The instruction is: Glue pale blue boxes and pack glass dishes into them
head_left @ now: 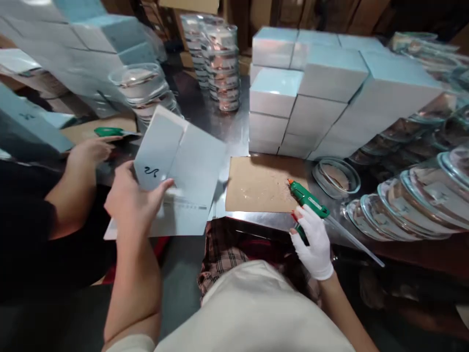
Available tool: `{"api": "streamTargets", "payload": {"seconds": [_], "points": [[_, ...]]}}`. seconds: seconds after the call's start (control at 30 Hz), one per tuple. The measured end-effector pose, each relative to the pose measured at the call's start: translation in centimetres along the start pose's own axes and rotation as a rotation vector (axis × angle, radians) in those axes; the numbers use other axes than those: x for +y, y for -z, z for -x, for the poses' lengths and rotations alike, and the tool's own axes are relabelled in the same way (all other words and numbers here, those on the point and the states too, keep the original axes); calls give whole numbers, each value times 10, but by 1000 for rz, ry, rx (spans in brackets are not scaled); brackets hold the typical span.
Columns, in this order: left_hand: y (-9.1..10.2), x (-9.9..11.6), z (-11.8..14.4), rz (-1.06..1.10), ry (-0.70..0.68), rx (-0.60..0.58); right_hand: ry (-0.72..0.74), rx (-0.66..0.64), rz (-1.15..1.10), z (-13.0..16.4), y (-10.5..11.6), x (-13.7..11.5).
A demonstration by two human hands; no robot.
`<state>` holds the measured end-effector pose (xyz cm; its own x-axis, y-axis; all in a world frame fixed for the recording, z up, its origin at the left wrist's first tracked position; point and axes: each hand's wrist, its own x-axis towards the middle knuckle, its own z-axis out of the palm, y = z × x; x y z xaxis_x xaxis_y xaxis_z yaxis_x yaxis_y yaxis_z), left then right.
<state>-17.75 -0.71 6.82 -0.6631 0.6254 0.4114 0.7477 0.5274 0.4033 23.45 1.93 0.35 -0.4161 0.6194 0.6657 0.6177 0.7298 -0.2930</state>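
Note:
My bare left hand grips a partly folded white cardboard box by its left side, thumb across the front. A black squiggle mark shows on one panel of the box, and small print runs along a lower one. My right hand, in a white glove with bare fingertips, is at the handle of a green hot glue gun. The gun's orange nozzle points up and left over a flat brown cardboard sheet, and a clear glue stick sticks out of its back.
White boxes are stacked behind the cardboard sheet. Clear round containers lie stacked at the right, with more at the back. To the left, a co-worker's hand is near another green glue gun.

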Motion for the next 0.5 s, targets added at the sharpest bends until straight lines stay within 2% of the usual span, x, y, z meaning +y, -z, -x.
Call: {"api": "streamTargets", "payload": {"seconds": [0.07,0.1,0.2,0.27,0.33,0.4,0.5], "points": [[15,32,36,76,-171,-88,48,75,-5,-20,10,-12],[17,45,56,133,-289,-199,65,110,4,-30,13,-17],[0,64,114,285,-592,-515,-1,127,15,-47,9,-23],[-22,57,143,320,-690,-564,-112,29,-36,-43,3,-21],[-40,39,158,337,-738,-560,-247,-117,-158,-31,0,-17],[-51,17,160,363,-765,-528,-418,-252,-326,-20,0,-12],[-55,-8,152,393,-771,-450,-636,-442,-605,-11,3,-8]]}}
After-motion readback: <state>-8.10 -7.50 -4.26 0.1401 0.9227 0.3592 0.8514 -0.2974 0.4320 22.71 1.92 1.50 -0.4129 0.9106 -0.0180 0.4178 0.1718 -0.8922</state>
